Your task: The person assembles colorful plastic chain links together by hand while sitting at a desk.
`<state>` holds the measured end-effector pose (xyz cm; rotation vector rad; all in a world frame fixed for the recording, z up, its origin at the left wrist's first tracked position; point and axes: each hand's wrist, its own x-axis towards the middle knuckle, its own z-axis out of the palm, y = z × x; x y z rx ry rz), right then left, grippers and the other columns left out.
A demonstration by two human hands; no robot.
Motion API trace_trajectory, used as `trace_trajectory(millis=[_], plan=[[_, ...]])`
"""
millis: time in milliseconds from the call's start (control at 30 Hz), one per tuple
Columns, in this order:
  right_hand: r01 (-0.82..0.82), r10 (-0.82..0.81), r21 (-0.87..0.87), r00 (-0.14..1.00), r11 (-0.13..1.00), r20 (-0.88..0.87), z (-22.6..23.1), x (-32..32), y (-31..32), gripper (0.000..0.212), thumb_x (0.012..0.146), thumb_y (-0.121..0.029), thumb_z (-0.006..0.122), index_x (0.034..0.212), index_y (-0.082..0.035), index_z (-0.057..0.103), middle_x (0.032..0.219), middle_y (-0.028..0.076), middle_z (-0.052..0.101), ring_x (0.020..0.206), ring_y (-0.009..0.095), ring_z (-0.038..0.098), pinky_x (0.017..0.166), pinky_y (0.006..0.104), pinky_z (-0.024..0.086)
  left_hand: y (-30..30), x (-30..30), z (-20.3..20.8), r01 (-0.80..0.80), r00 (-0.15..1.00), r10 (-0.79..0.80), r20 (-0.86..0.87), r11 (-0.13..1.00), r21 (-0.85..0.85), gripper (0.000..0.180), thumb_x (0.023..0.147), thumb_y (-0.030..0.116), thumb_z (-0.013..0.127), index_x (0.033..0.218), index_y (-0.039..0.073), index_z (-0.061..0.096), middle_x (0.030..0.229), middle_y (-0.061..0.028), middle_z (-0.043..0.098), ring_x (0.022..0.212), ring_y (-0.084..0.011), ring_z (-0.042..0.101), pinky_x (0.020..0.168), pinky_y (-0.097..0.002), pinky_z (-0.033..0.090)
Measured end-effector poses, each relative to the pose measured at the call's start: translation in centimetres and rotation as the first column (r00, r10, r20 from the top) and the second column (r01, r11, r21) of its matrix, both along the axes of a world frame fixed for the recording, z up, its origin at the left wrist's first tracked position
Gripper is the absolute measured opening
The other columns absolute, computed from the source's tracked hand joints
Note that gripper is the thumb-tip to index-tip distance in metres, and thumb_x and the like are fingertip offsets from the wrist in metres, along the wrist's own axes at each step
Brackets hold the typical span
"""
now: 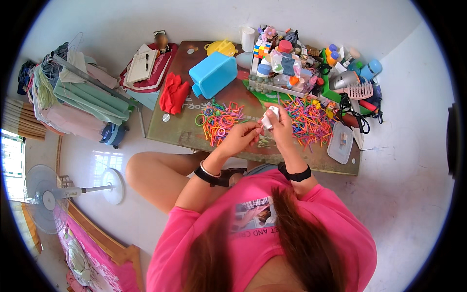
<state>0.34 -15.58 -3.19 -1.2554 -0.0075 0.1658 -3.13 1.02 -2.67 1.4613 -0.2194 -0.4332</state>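
In our head view, our right hand point(281, 127) with fingers curled round a small white object point(268, 118), above the tabletop's point(170, 127) front edge, our left hand's point(242, 136) fingers pinched beside it, their hold unclear, colourful pieces point(311, 121) nearby.

The table point(168, 132) before you has a worn, brownish-green top. On it, to your left, you have a crumpled red cloth point(173, 93), with a blue plastic container point(214, 74) just beside it. Behind those, near the far edge, sit a yellow bowl point(221, 48) and a white roll point(248, 40). Toward your near edge lie two heaps of coloured sticks, a left heap point(221, 124) and a right heap point(307, 121). Farther back stand a crowded pale box point(284, 90) and a green basket point(329, 93); a clear tray point(341, 152) lies at your right.
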Motion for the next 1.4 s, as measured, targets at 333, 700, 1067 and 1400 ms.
trace_trajectory(millis=[333,700,1067,1400], plan=[[-0.204,0.212,0.191,0.977,0.96,-0.022,1.7,-0.5,0.2,0.03,0.096,-0.017,0.056,0.123,-0.004,0.057,0.102,0.006,0.066,0.086,0.009,0.059,0.078,0.0235,0.048,-0.4,0.3,-0.5,-0.153,0.987,0.152,0.054,0.988,0.006,0.023,0.1,0.021,0.049,0.091,0.003,0.061,0.066,0.0035,0.051,0.057,-0.0042,0.045,0.052,-0.0215,0.038],[-0.055,0.076,-0.156,0.989,0.986,0.13,0.4,0.1,-0.3,0.021,0.087,-0.018,0.071,0.101,-0.003,0.068,0.082,0.0,0.066,0.069,0.004,0.056,0.061,0.0204,0.045,0.3,0.4,0.2,-0.09,0.994,0.088,0.062,0.995,0.036,0.023,0.099,0.018,0.05,0.092,0.001,0.063,0.065,0.003,0.052,0.057,-0.0046,0.048,0.052,-0.0215,0.039],[0.028,-0.021,0.135,0.998,0.99,-0.054,0.3,1.4,-1.2,0.028,0.094,-0.02,0.06,0.116,-0.003,0.059,0.099,0.004,0.066,0.077,0.008,0.061,0.066,0.0215,0.047,0.8,0.6,-0.3,-0.186,0.983,0.186,-0.003,0.983,0.008,0.023,0.099,0.018,0.05,0.093,0.001,0.063,0.064,0.0022,0.053,0.054,-0.0058,0.05,0.051,-0.0226,0.042],[-0.108,0.108,-0.018,0.994,0.994,-0.003,-1.2,-0.3,0.9,0.026,0.092,-0.021,0.064,0.11,-0.002,0.059,0.093,0.0,0.063,0.083,0.008,0.059,0.075,0.0257,0.049,-0.2,0.3,-1.2,-0.209,0.973,0.185,0.139,0.96,0.186,0.02,0.096,0.015,0.053,0.09,0.001,0.065,0.059,-0.0004,0.054,0.053,-0.0066,0.052,0.049,-0.0248,0.041]])
